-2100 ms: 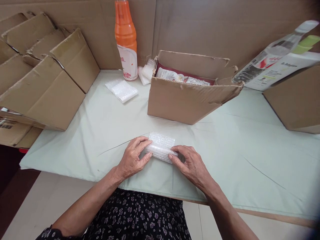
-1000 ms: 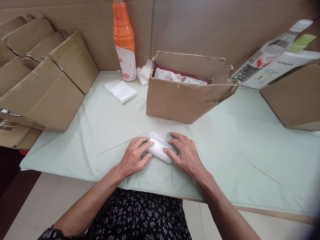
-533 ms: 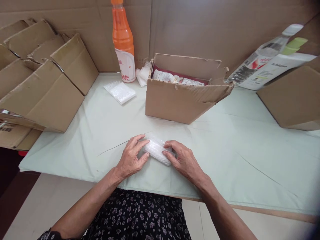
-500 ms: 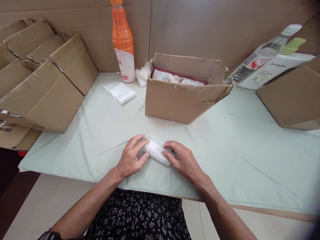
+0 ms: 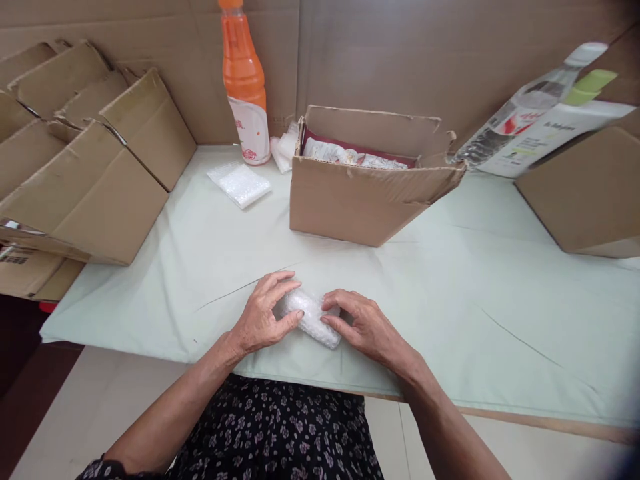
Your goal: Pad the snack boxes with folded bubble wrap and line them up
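A bubble wrap roll (image 5: 313, 319) lies on the pale green cloth near the table's front edge, between both hands. What is inside the wrap, if anything, cannot be made out. My left hand (image 5: 267, 312) curls around its left end, thumb and fingers resting on the plastic. My right hand (image 5: 367, 323) grips the right end, with thumb and forefinger bent over it. Behind them stands an open cardboard box (image 5: 345, 203) holding white printed packets (image 5: 350, 157).
A folded bubble wrap piece (image 5: 241, 185) lies beside an orange drink bottle (image 5: 247, 100). Several cardboard boxes (image 5: 115, 200) crowd the left side. On the right, a clear bottle (image 5: 520, 113) and a white tube (image 5: 555, 137) lean behind another cardboard box (image 5: 590, 193).
The bubble wrap roll has shifted slightly toward the table's front edge and looks more tightly rolled. My right hand has moved slightly nearer the table's front edge with it.
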{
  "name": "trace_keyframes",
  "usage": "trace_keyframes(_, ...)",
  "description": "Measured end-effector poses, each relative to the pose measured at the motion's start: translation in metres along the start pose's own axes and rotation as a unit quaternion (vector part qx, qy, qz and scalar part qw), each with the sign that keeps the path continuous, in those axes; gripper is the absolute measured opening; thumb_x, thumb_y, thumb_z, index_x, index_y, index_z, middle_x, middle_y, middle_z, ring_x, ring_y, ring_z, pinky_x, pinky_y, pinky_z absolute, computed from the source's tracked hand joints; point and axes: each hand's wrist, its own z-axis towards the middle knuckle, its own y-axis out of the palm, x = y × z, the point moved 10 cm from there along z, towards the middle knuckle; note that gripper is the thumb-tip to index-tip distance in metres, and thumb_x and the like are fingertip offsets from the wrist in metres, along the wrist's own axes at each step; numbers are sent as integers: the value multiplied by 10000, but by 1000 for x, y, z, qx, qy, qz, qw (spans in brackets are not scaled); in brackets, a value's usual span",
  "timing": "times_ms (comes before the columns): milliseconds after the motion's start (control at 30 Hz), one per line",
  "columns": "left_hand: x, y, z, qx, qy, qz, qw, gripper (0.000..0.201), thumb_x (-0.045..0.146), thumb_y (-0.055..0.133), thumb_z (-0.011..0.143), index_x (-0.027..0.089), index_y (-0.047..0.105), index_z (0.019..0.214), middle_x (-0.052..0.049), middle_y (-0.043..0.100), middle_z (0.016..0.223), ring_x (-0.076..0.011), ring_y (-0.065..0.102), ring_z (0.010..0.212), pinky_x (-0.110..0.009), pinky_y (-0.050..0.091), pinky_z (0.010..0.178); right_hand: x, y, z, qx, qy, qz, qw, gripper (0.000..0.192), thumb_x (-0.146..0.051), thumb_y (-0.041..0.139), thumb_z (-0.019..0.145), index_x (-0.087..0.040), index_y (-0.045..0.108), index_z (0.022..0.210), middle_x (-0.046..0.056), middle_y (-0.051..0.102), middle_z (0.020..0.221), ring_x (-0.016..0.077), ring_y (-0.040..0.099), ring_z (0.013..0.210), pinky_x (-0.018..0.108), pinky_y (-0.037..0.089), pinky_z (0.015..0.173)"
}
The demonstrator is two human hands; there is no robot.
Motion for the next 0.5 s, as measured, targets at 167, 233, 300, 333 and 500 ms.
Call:
trace_keyframes(167, 3, 4, -1, -19, 17, -14, 1000, 407, 303, 677, 862, 186, 629, 1249, -152, 649, 1295, -293, 603, 1229, -503, 494, 1035, -10, 5, -1, -7, -27, 12, 1000, 89, -260, 561, 963, -212, 635, 973, 32, 739, 995, 159, 666, 841, 309, 503, 789)
trace_keyframes(233, 7, 8, -1, -31, 37, -15, 999, 371, 304, 686, 858, 193, 647, 1209, -127, 704, 1183, -287, 640, 1155, -503, 503, 1003, -10, 7, -1, -5, -24, 10, 1000, 103, -264, 554, 964, -214, 644, 981, 34, 742, 991, 163, 671, 844, 316, 512, 797)
trace_keyframes(300, 8, 9, 0, -33, 45, -19, 998, 333, 286, 684, 859, 189, 659, 1177, -113, 729, 1103, -275, 666, 1089, -490, 513, 967, -7, 7, -1, 1, -15, 5, 1000, 132, -267, 559, 956, -216, 658, 1028, 44, 749, 1014, 173, 682, 867, 327, 524, 811)
trace_keyframes(333, 8, 9, 0, -30, 46, -23, 998, 319, 274, 681, 861, 186, 662, 1167, -111, 733, 1084, -269, 673, 1065, -480, 517, 950, -5, 7, -1, 7, -9, 2, 1000, 161, -267, 566, 949, -214, 663, 1066, 52, 751, 1035, 180, 688, 884, 334, 532, 820)
trace_keyframes(500, 6, 9, 2, -35, 31, -38, 998, 289, 253, 666, 870, 194, 678, 1153, -88, 739, 1024, -237, 675, 971, -435, 524, 896, 8, 5, -2, 30, 15, -7, 999, 310, -287, 578, 927, -219, 663, 1217, 77, 754, 1122, 207, 712, 954, 376, 567, 874)
